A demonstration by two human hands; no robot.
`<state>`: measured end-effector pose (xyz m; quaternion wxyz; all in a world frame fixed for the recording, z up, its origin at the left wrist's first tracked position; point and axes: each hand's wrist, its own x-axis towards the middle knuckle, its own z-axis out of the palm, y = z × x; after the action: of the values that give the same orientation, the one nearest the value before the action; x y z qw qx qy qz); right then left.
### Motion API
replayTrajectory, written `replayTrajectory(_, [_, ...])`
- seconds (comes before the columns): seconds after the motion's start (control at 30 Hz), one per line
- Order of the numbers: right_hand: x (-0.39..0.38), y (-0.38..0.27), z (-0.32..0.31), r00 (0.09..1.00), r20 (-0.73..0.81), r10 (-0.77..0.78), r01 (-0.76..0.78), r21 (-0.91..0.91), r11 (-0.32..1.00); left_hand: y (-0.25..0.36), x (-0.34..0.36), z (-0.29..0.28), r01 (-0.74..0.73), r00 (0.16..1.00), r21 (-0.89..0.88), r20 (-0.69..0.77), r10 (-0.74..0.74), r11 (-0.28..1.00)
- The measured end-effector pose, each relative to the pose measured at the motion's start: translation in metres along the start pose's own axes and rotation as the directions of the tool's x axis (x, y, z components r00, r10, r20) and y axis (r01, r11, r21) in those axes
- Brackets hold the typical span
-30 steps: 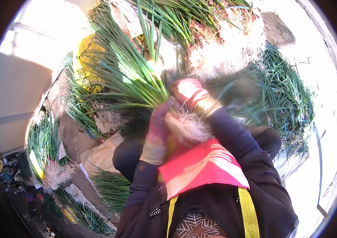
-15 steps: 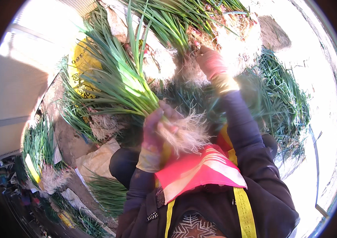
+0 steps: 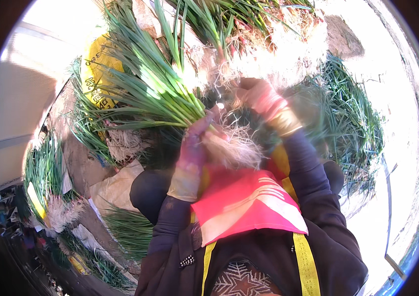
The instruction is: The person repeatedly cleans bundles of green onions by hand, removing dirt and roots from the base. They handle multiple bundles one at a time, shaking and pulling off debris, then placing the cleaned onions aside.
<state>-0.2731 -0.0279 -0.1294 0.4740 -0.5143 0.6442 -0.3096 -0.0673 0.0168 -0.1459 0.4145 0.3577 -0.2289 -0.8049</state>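
Note:
My left hand [image 3: 197, 135], in a stained glove with a yellowish cuff, is closed round the lower stalks of a bunch of green onions [image 3: 170, 91]. Their long leaves fan to the upper left, and the pale stringy roots [image 3: 236, 148] hang out on the right of the hand. My right hand [image 3: 261, 98], in a pinkish glove, is just below the big pile of green onions [image 3: 263, 37], by its root ends. Its fingers are curled and somewhat blurred; what they grip, if anything, cannot be made out among the roots.
A yellow printed sack [image 3: 99, 74] lies at the left behind leaves. Another rooted bundle [image 3: 49, 172] stands farther left. Loose green leaves [image 3: 350, 113] are heaped at the right. A red-and-white cloth [image 3: 249, 204] covers my lap, beside a tan sheet [image 3: 115, 185].
My right hand has drawn back from the pile toward me and slightly down, fingers still curled. My left hand and its bunch have risen a little in view.

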Motion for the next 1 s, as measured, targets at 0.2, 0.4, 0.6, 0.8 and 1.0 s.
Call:
replayTrajectory(0.2, [-0.042,-0.007,0.035,0.895,0.357,-0.267,0.157,0.309,0.938,-0.02,0.001,-0.014,-0.223,0.974,0.445,0.059,0.22,0.867])
replayTrajectory(0.4, [-0.034,-0.005,0.016,0.974,0.177,-0.142,0.121,0.128,0.984,-0.014,0.009,-0.022,0.066,0.994,0.358,-0.107,-0.03,0.931])
replayTrajectory(0.6, [0.005,-0.003,0.025,0.956,0.267,-0.124,-0.051,0.564,0.824,0.002,-0.003,0.002,0.076,0.994,-0.064,0.08,-0.07,0.995])
replayTrajectory(0.8, [0.005,-0.012,0.045,0.92,0.294,-0.259,-0.035,0.72,0.693,0.015,-0.023,0.027,0.042,0.998,-0.268,-0.04,-0.055,0.963])
replayTrajectory(1.0, [-0.004,-0.021,0.04,0.961,0.277,0.024,-0.192,0.599,0.777,0.02,-0.025,0.03,0.106,0.994,-0.329,0.062,-0.091,0.938])
